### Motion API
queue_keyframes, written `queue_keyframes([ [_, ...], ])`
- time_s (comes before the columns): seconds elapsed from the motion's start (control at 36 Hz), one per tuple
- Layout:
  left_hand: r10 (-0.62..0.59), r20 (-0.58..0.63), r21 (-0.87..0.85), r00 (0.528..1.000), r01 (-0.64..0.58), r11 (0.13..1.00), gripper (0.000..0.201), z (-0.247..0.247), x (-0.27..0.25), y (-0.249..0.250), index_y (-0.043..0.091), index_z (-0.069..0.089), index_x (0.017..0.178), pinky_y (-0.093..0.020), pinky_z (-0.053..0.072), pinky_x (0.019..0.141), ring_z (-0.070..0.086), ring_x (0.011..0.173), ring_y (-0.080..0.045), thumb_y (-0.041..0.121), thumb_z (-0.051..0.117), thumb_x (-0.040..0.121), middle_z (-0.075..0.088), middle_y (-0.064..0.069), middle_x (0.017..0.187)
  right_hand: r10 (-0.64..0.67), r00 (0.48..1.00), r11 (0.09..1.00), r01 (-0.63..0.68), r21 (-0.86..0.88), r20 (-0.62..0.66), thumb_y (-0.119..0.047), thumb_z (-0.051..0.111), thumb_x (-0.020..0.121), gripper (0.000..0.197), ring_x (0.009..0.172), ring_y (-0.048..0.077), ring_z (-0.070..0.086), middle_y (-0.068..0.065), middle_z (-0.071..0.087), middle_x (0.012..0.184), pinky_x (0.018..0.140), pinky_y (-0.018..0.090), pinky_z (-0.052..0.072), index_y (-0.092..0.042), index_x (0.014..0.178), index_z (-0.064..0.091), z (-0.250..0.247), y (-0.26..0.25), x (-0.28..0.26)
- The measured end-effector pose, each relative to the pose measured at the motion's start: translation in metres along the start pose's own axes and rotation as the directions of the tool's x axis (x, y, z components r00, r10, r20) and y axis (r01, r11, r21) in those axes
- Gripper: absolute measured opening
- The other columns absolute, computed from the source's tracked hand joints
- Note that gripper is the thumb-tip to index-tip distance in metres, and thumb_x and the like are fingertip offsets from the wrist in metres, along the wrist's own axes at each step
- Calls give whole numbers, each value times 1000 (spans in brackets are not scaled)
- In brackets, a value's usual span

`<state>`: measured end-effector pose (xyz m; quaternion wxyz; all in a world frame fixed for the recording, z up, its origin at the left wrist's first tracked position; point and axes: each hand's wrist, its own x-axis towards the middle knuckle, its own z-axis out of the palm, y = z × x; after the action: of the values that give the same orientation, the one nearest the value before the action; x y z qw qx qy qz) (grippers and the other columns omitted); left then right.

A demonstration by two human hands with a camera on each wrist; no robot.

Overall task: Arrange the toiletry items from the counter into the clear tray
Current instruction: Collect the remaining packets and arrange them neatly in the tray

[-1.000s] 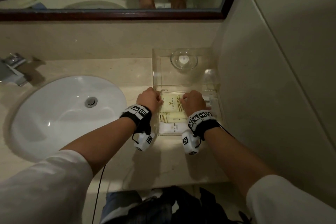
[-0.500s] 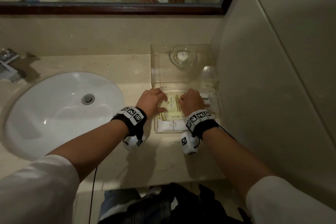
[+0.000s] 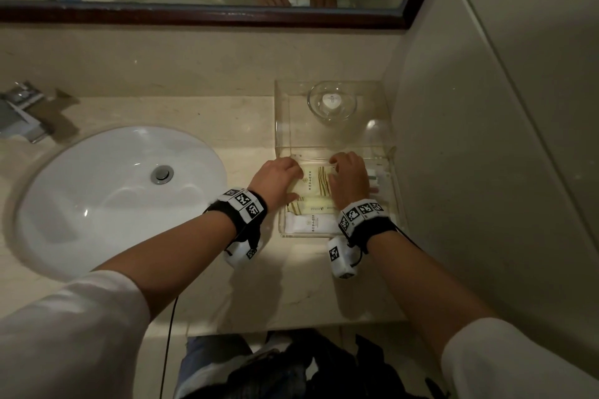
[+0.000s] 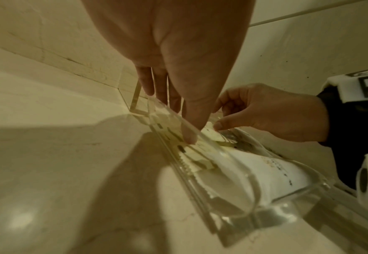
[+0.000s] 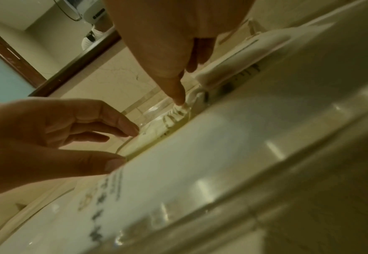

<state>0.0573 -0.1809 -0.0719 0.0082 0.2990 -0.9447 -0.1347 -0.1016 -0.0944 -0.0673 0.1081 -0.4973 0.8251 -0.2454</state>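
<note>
Comparing w/ 1 s prior: both hands had slid deeper into the tray, from its near half toward the far edge of the packets. Left hand lay w/ fingers straight, pressing the top packet's left side; right hand was curled, pinching its right edge. Packets sat stacked inside the tray on the counter. Judged: placement done, final squaring underway.

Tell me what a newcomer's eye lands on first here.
Both hands, left hand and right hand, meet over a pale yellow packet inside the clear tray, at the counter's right end against the wall. Left of them gleams the white sink. Behind the tray, a small glass dish sits on a clear stand.
</note>
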Motion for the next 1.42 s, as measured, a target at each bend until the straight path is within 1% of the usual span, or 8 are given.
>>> queue_keyframes([
  [0.11, 20, 17, 36, 1000, -20, 999, 47, 3, -1, 0, 18, 56, 120, -36, 41, 94, 55, 107, -25, 33, 69, 78, 56, -4, 122, -154, 986, 985, 148, 86, 63, 3, 67, 73, 24, 94, 25, 54, 10, 61, 95, 82, 23, 38, -7, 95, 67, 5, 2, -4],
  [0.28, 39, 14, 54, 999, -39, 998, 46, 7, -2, -1, 27, 53, 126, -35, 35, 100, 52, 115, -22, 35, 65, 82, 52, -1, 129, -247, 945, 966, 257, -19, 216, -18, 77, 71, 37, 104, 32, 53, 11, 67, 105, 91, 39, 35, -9, 107, 69, 6, 11, -15],
  [0.56, 111, -15, 59, 994, -110, 992, 38, 9, -5, -7, 25, 61, 124, -37, 36, 101, 55, 117, -23, 42, 54, 91, 57, -4, 130, -335, 936, 932, 346, -112, 104, -5, 78, 63, 28, 90, 30, 61, 5, 70, 91, 84, 38, 45, -11, 89, 68, 5, 14, -25],
  [0.69, 88, -31, 34, 996, -86, 996, 35, 4, -8, -3, 25, 63, 120, -40, 39, 99, 56, 114, -26, 20, 63, 86, 57, -6, 127, -324, 937, 916, 346, -204, 130, -12, 72, 72, 28, 106, 28, 57, 7, 66, 112, 96, 38, 42, -11, 99, 65, 7, 17, -28],
  [0.81, 61, 7, 50, 998, -61, 997, 42, 0, -4, 2, 24, 60, 121, -39, 35, 103, 53, 118, -27, 12, 62, 81, 56, -6, 130, -297, 951, 931, 309, -197, 87, 1, 67, 74, 27, 115, 31, 54, 13, 62, 122, 100, 43, 43, -9, 98, 66, 14, 21, -30],
  [1.06, 11, 91, 179, 996, -28, 983, 46, -4, 4, 9, 23, 52, 124, -34, 35, 102, 55, 112, -24, 16, 61, 80, 55, -3, 127, -244, 964, 943, 262, -207, 109, 8, 67, 75, 24, 121, 35, 52, 17, 62, 121, 103, 44, 41, -1, 96, 64, 15, 17, -28],
  [1.19, -17, 129, 274, 991, -20, 962, 44, -4, 6, 14, 15, 50, 121, -34, 36, 97, 58, 102, -27, 22, 61, 80, 57, -6, 118, -240, 960, 938, 268, -218, 145, 2, 53, 88, 26, 132, 31, 38, 13, 51, 136, 112, 39, 28, -4, 112, 58, 12, 15, -30],
  [1.42, -50, 173, 281, 984, 0, 960, 43, -10, 5, 22, 13, 49, 121, -35, 39, 90, 58, 97, -28, 20, 61, 80, 53, -8, 114, -234, 965, 947, 255, -195, 121, 0, 52, 90, 36, 133, 27, 36, 11, 53, 133, 114, 37, 24, -8, 125, 51, 0, 13, -29],
])
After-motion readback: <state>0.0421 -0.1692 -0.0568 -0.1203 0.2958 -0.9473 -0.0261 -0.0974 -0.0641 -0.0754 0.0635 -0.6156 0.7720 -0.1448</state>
